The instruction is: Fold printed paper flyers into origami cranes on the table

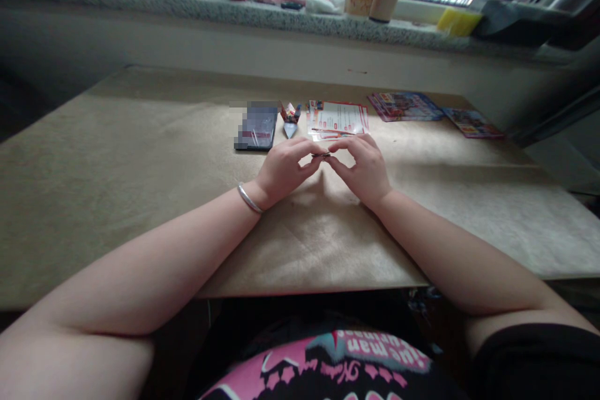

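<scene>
Between my fingertips, over the middle of the table, is a small flat folded piece of paper [321, 155], seen nearly edge-on. My left hand [287, 164], with a silver bangle [249, 198] at the wrist, pinches one end between thumb and fingers. The other end is pinched by my right hand [363, 167]. Just beyond the hands stands a folded paper figure [290, 116] with pointed parts, in red, white and grey. Printed sheets [340, 117] with red borders lie behind my right hand. The held piece is too small to show its exact shape.
A dark phone or tablet [257, 128] lies left of the paper figure on the beige tabletop [140, 187]. Colourful booklets or cards [405, 106] are spread at the back right, with another stack [473, 123] beside them. Bottles, tubes and a yellow item [459, 22] stand along the stone windowsill [281, 17].
</scene>
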